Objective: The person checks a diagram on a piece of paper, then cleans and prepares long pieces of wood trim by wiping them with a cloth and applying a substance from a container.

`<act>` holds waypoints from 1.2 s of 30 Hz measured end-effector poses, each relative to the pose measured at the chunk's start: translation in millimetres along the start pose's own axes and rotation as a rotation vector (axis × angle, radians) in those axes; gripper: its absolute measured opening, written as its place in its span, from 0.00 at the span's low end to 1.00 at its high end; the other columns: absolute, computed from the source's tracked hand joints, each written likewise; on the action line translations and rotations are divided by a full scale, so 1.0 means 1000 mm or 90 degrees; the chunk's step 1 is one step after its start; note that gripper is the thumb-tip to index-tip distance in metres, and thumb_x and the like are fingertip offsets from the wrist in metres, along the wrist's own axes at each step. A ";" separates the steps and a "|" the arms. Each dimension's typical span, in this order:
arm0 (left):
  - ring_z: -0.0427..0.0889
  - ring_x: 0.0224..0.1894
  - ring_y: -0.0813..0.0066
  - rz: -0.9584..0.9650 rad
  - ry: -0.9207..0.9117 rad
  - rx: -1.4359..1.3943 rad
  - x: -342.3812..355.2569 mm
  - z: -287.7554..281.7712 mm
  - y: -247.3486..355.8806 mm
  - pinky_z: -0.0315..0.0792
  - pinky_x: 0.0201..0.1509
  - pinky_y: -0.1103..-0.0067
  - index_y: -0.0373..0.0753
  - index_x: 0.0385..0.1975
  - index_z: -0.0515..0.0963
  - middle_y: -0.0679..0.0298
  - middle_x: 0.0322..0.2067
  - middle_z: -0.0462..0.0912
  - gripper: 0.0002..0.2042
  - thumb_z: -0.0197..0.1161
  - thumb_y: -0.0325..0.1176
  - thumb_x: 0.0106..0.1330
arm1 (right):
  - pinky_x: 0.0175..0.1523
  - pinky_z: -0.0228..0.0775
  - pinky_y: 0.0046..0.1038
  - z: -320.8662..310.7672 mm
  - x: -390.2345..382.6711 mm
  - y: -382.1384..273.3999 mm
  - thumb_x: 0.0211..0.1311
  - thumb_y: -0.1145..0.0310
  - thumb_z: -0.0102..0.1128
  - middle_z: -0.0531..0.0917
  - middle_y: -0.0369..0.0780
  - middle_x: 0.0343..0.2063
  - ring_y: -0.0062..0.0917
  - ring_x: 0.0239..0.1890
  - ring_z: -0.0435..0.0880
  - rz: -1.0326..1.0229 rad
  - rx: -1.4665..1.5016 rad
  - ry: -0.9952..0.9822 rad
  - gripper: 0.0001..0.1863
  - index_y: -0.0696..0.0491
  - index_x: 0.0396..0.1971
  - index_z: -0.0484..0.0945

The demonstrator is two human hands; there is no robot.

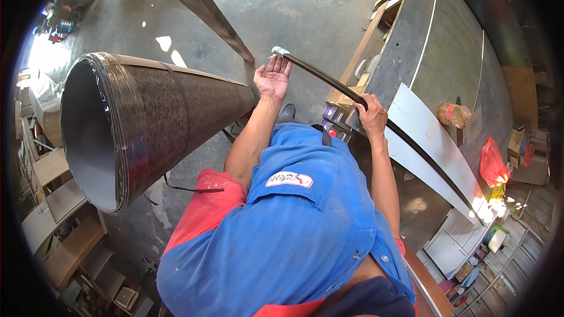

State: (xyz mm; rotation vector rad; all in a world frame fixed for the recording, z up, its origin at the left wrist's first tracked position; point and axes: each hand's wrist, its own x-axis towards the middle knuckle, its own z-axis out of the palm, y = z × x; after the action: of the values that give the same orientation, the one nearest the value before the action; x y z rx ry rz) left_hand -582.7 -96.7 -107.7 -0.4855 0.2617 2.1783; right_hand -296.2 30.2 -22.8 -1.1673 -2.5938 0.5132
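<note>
A long, thin, dark strip (329,78) slants across the view, from near my left hand down to the lower right. My right hand (373,116) is closed around it partway along. The upper end of the strip carries a small whitish piece (280,51), whose kind I cannot make out. Just below that end, my left hand (274,79) lies palm up with its fingers stretched out. It seems to hold nothing; whether the fingertips touch the strip's end I cannot tell.
A big dark rolled sheet (170,111) lies at left. A wooden post (202,12) stands beyond it. On the right is a grey-topped bench (423,41) with a white panel (426,141), a brown tape-wrapped bundle (453,115) and a red plastic bag (493,164). Boards (73,252) pile up lower left.
</note>
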 end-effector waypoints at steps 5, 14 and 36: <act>0.81 0.50 0.67 0.028 -0.004 0.098 0.020 -0.007 -0.002 0.78 0.59 0.68 0.39 0.45 0.80 0.62 0.45 0.84 0.09 0.65 0.34 0.68 | 0.42 0.77 0.39 -0.002 0.002 -0.003 0.59 0.63 0.68 0.83 0.41 0.37 0.42 0.39 0.85 0.026 -0.004 -0.018 0.12 0.49 0.41 0.81; 0.84 0.40 0.75 -0.174 -0.090 0.197 0.092 -0.031 0.031 0.82 0.44 0.74 0.46 0.41 0.79 0.71 0.39 0.84 0.05 0.58 0.36 0.74 | 0.40 0.78 0.41 -0.001 0.000 -0.001 0.60 0.62 0.67 0.82 0.41 0.37 0.44 0.38 0.85 -0.006 -0.003 0.015 0.13 0.48 0.44 0.81; 0.85 0.42 0.75 -0.105 -0.304 1.053 0.081 0.061 0.079 0.77 0.52 0.78 0.33 0.39 0.86 0.64 0.39 0.88 0.10 0.68 0.33 0.67 | 0.40 0.78 0.38 0.005 -0.002 -0.002 0.58 0.63 0.69 0.83 0.39 0.37 0.41 0.37 0.86 0.015 -0.005 0.051 0.14 0.48 0.44 0.82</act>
State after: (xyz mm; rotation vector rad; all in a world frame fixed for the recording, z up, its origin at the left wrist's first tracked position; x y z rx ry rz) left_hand -705.1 -65.0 -86.6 0.8780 1.4443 1.2066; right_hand -298.2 26.0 -26.8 -1.1967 -2.5201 0.4516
